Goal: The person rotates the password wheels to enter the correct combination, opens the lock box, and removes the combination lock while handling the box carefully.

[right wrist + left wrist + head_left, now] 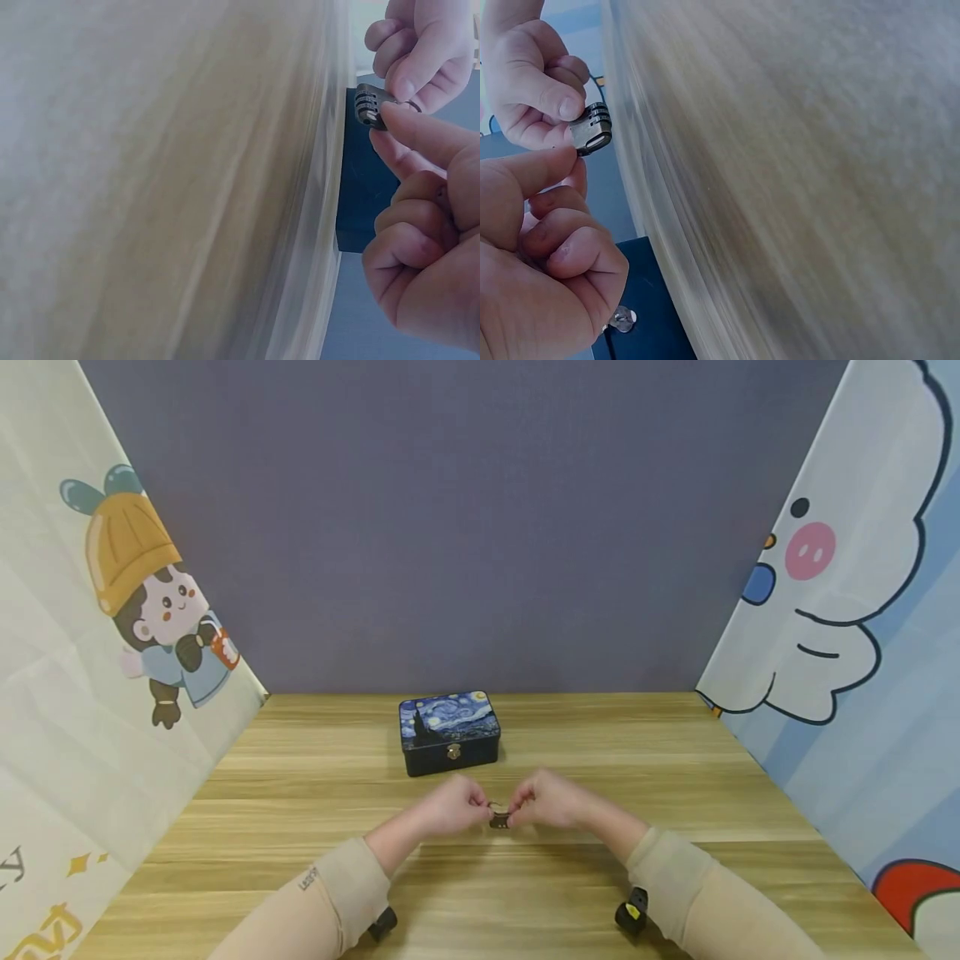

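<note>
A small dark metal combination padlock (500,820) is held between both hands, close over the wooden table. My right hand (553,800) pinches its body between thumb and forefinger; the number dials (365,101) show beyond the fingertips. With thumb and forefinger, my left hand (452,807) pinches the padlock's thin curved shackle (413,106), which the fingers partly hide. The other fingers of both hands are curled in. Behind the hands stands a dark blue tin box (452,762), its lid down, with a starry night picture on top and a metal clasp (453,751) in front.
The wooden table (300,777) runs back to a grey-blue panel (480,527). Fabric walls with cartoon prints flank it on the left and right. Dark wrist devices (632,911) sit below both sleeve cuffs.
</note>
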Motion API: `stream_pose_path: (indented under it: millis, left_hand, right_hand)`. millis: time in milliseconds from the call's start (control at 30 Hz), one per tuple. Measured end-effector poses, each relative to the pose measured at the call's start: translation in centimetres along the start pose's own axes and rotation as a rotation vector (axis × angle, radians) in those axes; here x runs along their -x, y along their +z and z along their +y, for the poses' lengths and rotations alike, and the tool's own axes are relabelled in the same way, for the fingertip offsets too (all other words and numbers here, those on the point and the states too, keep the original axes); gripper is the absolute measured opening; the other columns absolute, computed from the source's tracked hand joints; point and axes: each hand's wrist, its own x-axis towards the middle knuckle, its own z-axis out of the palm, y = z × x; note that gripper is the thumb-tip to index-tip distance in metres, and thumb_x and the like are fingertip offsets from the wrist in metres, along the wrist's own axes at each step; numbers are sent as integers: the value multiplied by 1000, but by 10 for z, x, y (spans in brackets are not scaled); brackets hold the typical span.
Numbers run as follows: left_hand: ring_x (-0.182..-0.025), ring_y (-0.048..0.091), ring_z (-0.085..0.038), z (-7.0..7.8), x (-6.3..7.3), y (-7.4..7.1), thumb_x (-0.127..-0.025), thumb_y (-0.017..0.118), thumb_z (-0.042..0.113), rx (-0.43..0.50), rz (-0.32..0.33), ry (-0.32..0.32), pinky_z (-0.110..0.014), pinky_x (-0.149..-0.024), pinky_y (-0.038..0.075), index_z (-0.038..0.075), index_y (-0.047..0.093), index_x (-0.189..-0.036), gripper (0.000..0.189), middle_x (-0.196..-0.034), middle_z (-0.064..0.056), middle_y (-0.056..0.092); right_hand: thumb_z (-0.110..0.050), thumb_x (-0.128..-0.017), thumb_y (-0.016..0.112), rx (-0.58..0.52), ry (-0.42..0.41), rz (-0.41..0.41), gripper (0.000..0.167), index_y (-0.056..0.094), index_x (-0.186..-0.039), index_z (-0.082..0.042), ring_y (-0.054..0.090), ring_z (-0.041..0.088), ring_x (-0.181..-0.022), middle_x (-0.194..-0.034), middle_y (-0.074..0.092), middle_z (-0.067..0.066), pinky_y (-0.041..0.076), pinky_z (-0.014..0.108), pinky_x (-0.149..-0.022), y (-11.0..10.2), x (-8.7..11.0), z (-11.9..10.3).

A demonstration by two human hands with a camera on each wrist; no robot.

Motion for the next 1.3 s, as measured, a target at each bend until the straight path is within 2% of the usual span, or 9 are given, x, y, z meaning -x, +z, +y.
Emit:
stream_pose_path:
  millis: [167, 300, 433, 700, 967, 1167, 1300]
  left_hand:
    - [-48, 37, -3, 1, 0, 3, -92, 69, 5, -11, -20, 4, -18, -45, 29, -1, 67, -74, 19, -56, 9, 47]
    - [-48, 37, -4, 1, 0, 4, -91, 70, 6, -32, -33, 0, -19, -45, 29, -1, 68, -73, 20, -55, 9, 47]
    - [-47, 36, -4, 0, -1, 5, -92, 70, 6, -47, -49, -5, -20, -45, 28, -2, 67, -71, 23, -54, 9, 44]
    - [-47, 36, -4, -3, -2, 7, -92, 71, 10, -70, -65, -28, -19, -45, 28, 1, 66, -69, 25, -54, 11, 44]
    - [-47, 34, -4, -6, -4, 8, -92, 71, 10, -63, -61, -58, -20, -45, 26, 16, 51, -58, 40, -53, 11, 40]
    - [-47, 33, -4, -5, -7, 8, -90, 70, 9, -88, -48, -56, -20, -46, 26, 18, 45, -55, 44, -51, 11, 38]
    - [-45, 31, -4, -5, -8, 8, -89, 69, 10, -104, -46, -80, -20, -45, 24, 20, 40, -53, 47, -48, 12, 33]
  right_hand:
    - [-9, -84, 81, 3, -2, -17, 4, 77, -85, -9, 48, 6, -61, -82, 71, 3, 38, 22, -53, 2, 3, 1]
    - [-11, -84, 81, 13, -6, -43, 4, 77, -85, -11, 49, 6, -55, -79, 69, -2, 40, 22, -50, 3, 4, 3]
    - [-13, -85, 81, 28, -6, -50, 5, 77, -84, -15, 50, 7, -57, -79, 68, -8, 42, 23, -51, 3, 4, 5]
    - [-11, -84, 80, -13, -11, -57, 3, 77, -85, -11, 49, 6, -57, -77, 67, -7, 41, 22, -51, 6, 1, 8]
    - [-10, -84, 80, 12, -26, -65, 4, 76, -83, -10, 48, 5, -54, -74, 66, -5, 38, 20, -48, 6, 0, 9]
    - [-13, -85, 80, 62, -4, -62, 9, 74, -79, -13, 47, 4, -52, -69, 65, -6, 37, 20, -47, 7, -4, 8]
    - [-13, -85, 80, 91, 4, -57, 11, 73, -76, -14, 49, 4, -53, -66, 64, -6, 38, 21, -48, 8, -5, 8]
